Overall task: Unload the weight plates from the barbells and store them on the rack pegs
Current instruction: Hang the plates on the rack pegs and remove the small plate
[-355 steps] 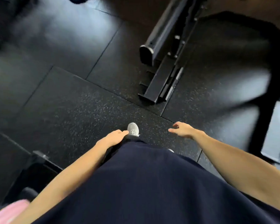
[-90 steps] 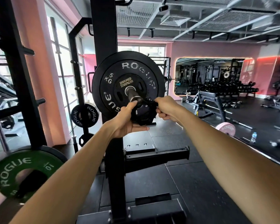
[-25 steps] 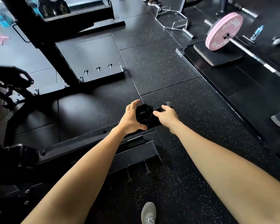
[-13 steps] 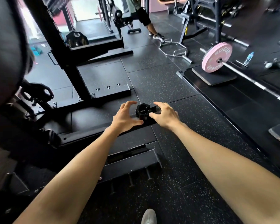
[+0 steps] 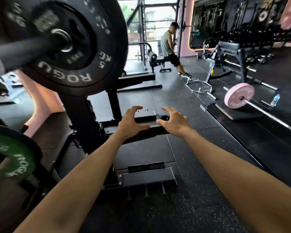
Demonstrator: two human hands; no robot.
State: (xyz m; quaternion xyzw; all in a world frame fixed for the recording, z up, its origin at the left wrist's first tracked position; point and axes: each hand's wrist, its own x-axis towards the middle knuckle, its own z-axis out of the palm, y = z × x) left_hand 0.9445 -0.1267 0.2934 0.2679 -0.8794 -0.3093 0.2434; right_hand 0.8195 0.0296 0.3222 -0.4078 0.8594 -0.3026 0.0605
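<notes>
Both hands, left (image 5: pixel 131 122) and right (image 5: pixel 174 122), were spread wide, holding nothing; black plate (image 5: pixel 60 42) on barbell sleeve (image 5: pixel 23 49) loomed upper left, green plate (image 5: pixel 12 158) below.

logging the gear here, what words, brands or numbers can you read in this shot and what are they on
"ROGU", last letter hidden, and "5 KG": black plate on the bar.
"ROGU", cut off by the plate's edge: green plate at lower left.
"ROGUE", twice: pink plate on the floor bar.
Small print around the black plate's hub: too blurred to read.
Water bottle label: too small to read.
</notes>
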